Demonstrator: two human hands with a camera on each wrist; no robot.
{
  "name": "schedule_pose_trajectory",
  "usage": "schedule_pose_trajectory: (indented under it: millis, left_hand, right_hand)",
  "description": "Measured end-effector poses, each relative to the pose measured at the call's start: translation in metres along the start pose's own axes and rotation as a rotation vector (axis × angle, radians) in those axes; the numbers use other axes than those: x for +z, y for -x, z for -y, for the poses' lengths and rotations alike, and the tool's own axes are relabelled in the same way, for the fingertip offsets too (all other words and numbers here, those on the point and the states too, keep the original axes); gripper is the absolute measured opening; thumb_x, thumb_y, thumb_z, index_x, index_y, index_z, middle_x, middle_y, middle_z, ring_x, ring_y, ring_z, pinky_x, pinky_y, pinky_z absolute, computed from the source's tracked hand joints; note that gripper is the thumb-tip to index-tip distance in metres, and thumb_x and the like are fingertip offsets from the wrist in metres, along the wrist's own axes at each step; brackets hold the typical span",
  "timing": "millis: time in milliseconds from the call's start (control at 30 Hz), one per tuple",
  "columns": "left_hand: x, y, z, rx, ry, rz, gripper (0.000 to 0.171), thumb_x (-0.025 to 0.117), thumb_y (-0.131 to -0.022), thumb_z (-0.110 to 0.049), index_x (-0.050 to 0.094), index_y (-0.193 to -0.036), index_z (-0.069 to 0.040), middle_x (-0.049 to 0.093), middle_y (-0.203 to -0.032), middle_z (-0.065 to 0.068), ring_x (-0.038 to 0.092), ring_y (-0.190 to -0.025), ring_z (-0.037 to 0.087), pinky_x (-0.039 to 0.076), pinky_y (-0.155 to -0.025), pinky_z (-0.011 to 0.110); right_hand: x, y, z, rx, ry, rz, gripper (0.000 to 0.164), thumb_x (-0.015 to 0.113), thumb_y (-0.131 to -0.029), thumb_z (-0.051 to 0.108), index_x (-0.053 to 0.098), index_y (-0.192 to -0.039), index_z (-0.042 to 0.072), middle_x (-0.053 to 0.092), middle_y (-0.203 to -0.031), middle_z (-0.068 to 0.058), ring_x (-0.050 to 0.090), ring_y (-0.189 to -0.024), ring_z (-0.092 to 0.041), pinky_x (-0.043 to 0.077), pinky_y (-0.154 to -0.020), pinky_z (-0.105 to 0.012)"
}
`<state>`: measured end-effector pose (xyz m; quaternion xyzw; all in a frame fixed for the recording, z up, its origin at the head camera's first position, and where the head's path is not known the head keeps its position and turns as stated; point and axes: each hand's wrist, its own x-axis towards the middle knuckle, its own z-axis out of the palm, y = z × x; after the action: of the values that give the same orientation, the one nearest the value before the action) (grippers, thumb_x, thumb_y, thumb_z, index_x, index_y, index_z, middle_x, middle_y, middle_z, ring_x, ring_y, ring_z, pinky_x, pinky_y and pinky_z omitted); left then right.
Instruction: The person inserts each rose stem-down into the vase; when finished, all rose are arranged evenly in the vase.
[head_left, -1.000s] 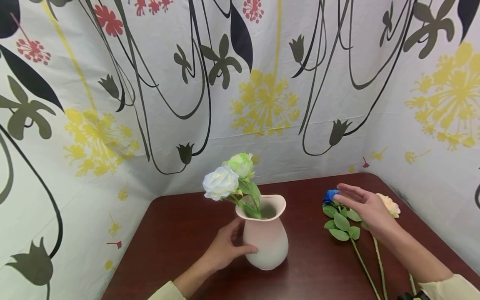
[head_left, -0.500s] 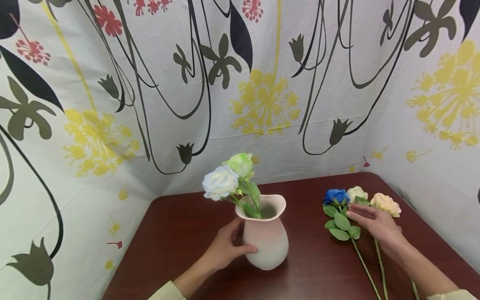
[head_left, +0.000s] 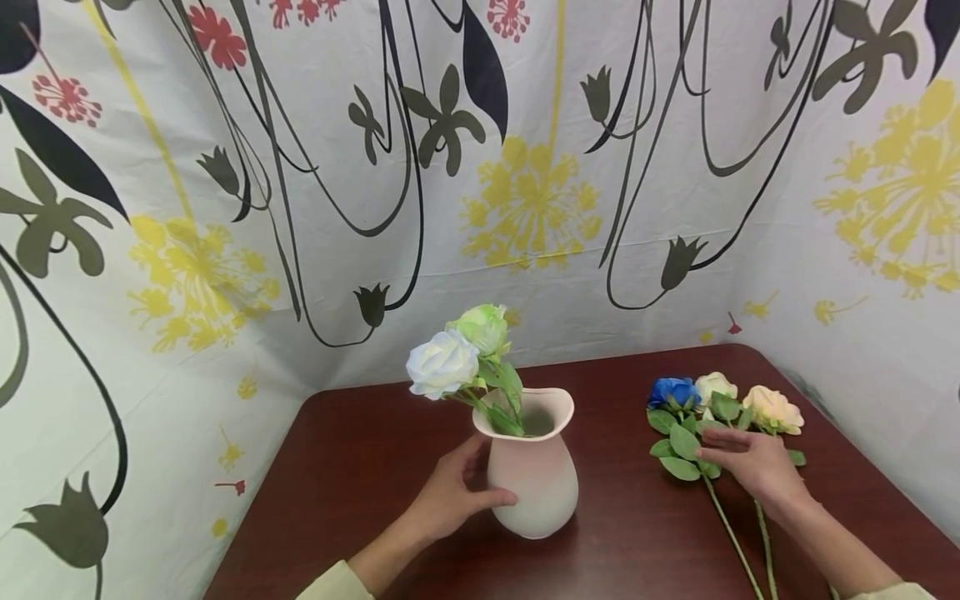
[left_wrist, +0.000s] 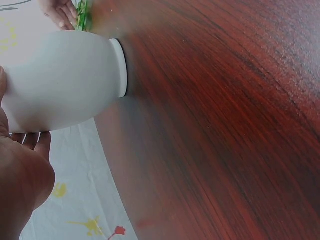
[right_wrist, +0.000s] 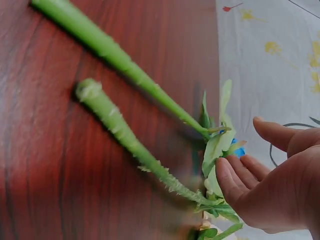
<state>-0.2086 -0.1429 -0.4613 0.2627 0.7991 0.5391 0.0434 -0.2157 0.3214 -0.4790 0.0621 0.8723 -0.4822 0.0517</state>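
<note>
My left hand (head_left: 450, 492) grips the side of a pale pink-and-white vase (head_left: 534, 487), thumb in front and fingers behind it. The vase stands upright, its base on the table in the left wrist view. A white-blue rose (head_left: 442, 365) and a pale green rose (head_left: 483, 331) lean left out of its mouth. To the right, my right hand (head_left: 765, 471) is over the leaves of three roses lying on the table: blue (head_left: 673, 392), cream (head_left: 715, 387) and peach (head_left: 774, 410). Its fingers are extended, fingertips right at the leaves, with nothing grasped.
The dark red wooden table (head_left: 360, 492) has a rounded far edge against a patterned cloth backdrop (head_left: 322, 275). In the right wrist view, a smooth green stem (right_wrist: 120, 57) and a thorny stem (right_wrist: 130, 142) run along the tabletop.
My right hand has moved down and toward me from the blue rose to the leaves below, uncovering the blue and cream flower heads. The left hand and vase have stayed put.
</note>
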Motion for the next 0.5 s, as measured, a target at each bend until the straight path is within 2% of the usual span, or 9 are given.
schedule_pose_trajectory:
  millis: [200,433,500]
  left_hand:
    - [0.000,0.000,0.000,-0.004,0.000,0.000,0.084,0.091,-0.088,-0.031,0.046,-0.158,-0.038,0.060,-0.150,-0.009,0.061,-0.131,0.017,0.052,-0.107,0.036]
    - [0.000,0.000,0.001,-0.001,0.003,0.002,0.084,0.091,-0.088,-0.030,0.046,-0.158,-0.038,0.060,-0.150,-0.009,0.061,-0.131,0.017,0.052,-0.107,0.037]
    - [0.000,0.000,0.000,-0.002,0.004,0.003,0.084,0.091,-0.088,-0.030,0.046,-0.158,-0.038,0.060,-0.150,-0.009,0.061,-0.131,0.017,0.051,-0.107,0.037]
  right_hand:
    - [0.003,-0.001,-0.004,-0.030,0.056,-0.031,0.069,0.080,-0.097,0.039,0.060,-0.143,-0.009,0.066,-0.138,-0.026,0.051,-0.135,-0.054,0.056,-0.094,-0.054]
    - [0.007,-0.006,-0.010,-0.052,0.103,-0.056,0.059,0.081,-0.097,0.034,0.067,-0.135,-0.009,0.069,-0.131,-0.027,0.049,-0.133,-0.058,0.055,-0.094,-0.058]
    - [0.008,-0.006,-0.012,-0.062,0.100,-0.055,0.057,0.082,-0.096,0.032,0.068,-0.133,-0.009,0.070,-0.130,-0.028,0.053,-0.130,-0.056,0.057,-0.092,-0.055]
